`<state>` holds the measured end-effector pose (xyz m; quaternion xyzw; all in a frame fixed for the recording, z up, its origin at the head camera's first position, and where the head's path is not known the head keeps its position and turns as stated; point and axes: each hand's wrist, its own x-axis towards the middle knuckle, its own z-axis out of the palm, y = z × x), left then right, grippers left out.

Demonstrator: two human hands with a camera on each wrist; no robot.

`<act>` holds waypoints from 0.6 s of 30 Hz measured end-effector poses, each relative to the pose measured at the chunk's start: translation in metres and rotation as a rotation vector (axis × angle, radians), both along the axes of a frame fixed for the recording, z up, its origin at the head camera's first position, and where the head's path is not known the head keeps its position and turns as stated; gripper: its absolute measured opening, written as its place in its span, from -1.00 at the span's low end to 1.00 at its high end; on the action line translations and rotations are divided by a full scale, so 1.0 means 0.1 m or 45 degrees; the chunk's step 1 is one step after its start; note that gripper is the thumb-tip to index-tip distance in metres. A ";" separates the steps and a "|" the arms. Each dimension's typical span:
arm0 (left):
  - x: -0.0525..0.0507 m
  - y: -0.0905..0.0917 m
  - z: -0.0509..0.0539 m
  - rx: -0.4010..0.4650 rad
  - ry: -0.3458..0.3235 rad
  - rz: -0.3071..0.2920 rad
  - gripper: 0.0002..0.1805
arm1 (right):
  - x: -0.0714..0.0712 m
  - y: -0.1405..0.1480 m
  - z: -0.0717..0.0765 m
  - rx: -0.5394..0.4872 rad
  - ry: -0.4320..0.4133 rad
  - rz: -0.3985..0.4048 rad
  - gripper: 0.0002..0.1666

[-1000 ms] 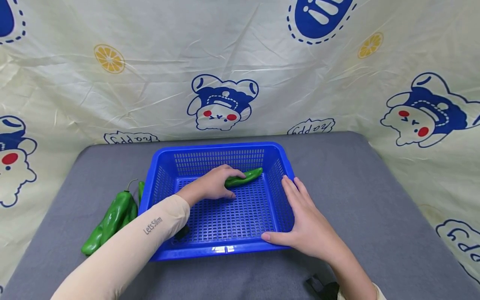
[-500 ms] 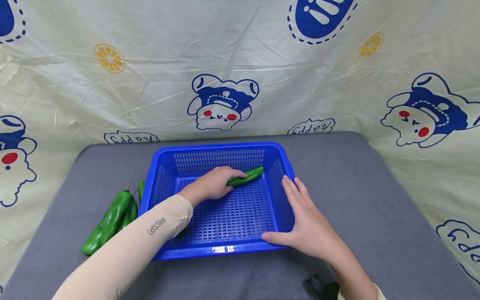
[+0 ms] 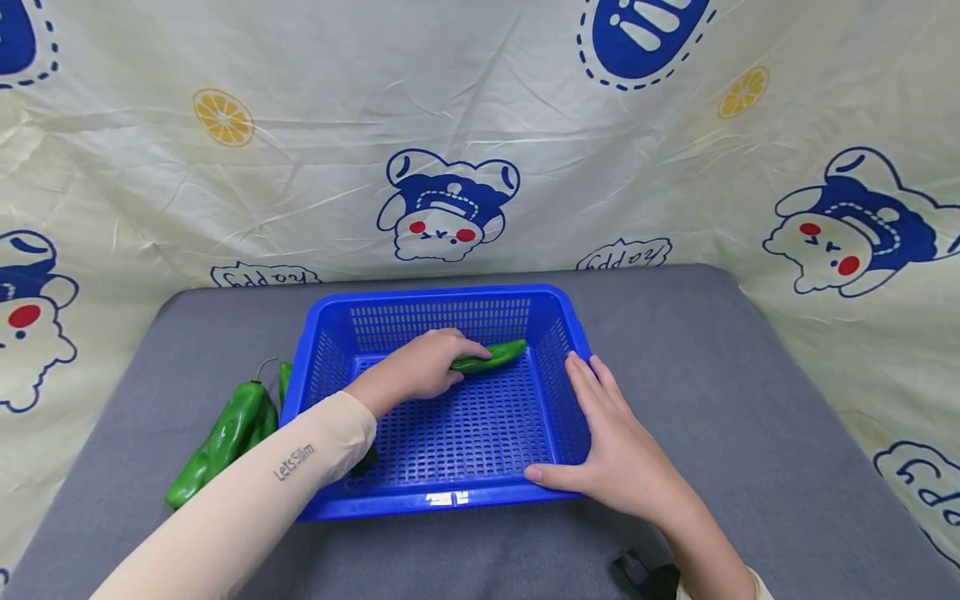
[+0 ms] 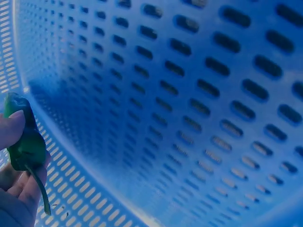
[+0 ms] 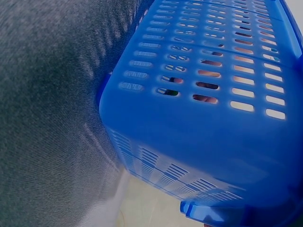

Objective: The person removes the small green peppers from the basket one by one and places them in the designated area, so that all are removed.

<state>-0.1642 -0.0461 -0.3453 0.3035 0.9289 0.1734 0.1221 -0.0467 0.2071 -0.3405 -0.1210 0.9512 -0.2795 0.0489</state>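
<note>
Inside the blue plastic basket (image 3: 420, 503), my left hand (image 3: 426, 367) holds a long green pepper (image 3: 501, 356) near the far right corner. The left wrist view shows the thumb on top of the pepper (image 4: 29, 142) and fingers beneath it, its thin stem hanging free. My right hand (image 3: 611, 442) rests against the basket's right side, fingers straight along the right rim and thumb on the near rim. In the right wrist view only the outside of the basket wall (image 5: 189, 137) shows clearly.
Outside the basket on the left lie several more green peppers (image 3: 228, 437), partly hidden by the left sleeve (image 3: 247, 487). A grey cloth (image 3: 712, 400) covers the table. A patterned curtain (image 3: 315, 183) hangs behind and at both sides.
The left thumb has closed in against the pepper. Hand and pepper have shifted only slightly. My right hand has stayed in place on the basket.
</note>
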 end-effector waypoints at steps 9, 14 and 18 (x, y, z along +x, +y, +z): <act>0.09 -0.17 0.12 0.032 0.035 0.038 -0.51 | 0.00 0.00 0.00 0.011 0.004 0.003 0.54; 0.14 -0.21 0.16 0.021 0.027 0.070 -0.49 | 0.00 0.00 0.00 0.009 0.001 0.001 0.54; 0.16 -0.22 0.17 -0.036 -0.008 0.089 -0.45 | 0.00 0.00 0.00 0.006 -0.002 -0.002 0.55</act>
